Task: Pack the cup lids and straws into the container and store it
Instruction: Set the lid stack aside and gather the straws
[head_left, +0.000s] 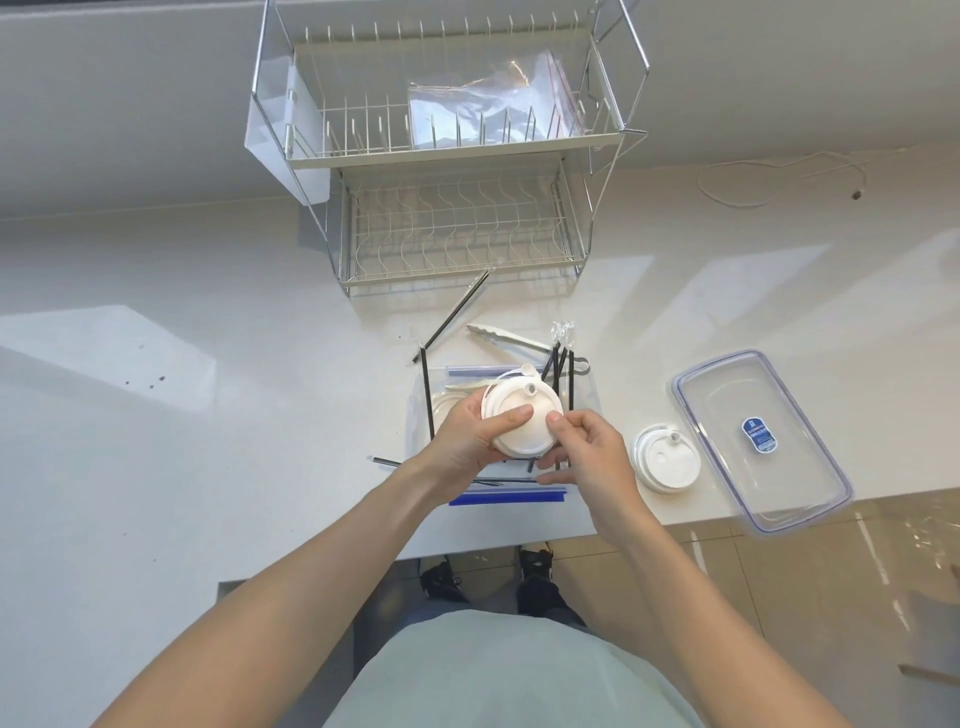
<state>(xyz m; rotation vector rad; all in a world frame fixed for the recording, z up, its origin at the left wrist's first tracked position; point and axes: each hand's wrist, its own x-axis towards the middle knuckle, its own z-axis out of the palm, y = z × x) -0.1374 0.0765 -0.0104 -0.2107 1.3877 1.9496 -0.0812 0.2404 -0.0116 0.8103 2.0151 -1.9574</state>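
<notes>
I judge the packing barely begun: my left hand (470, 434) and right hand (587, 457) grip a stack of cup lids (519, 421) over the container (506, 410), with another lid (666, 464) and straws (563, 369) beside it, its cover (761, 441) off.

Bright, even daylight. Pale slanted light patches across the white table (156, 364). Shadows soft and faint. Glare streaks on the floor tiles (883, 571) at lower right. Wide-angle bend: rack (447, 156) posts splay, table edges curve. Slightly soft overall, softer toward the corners.
</notes>
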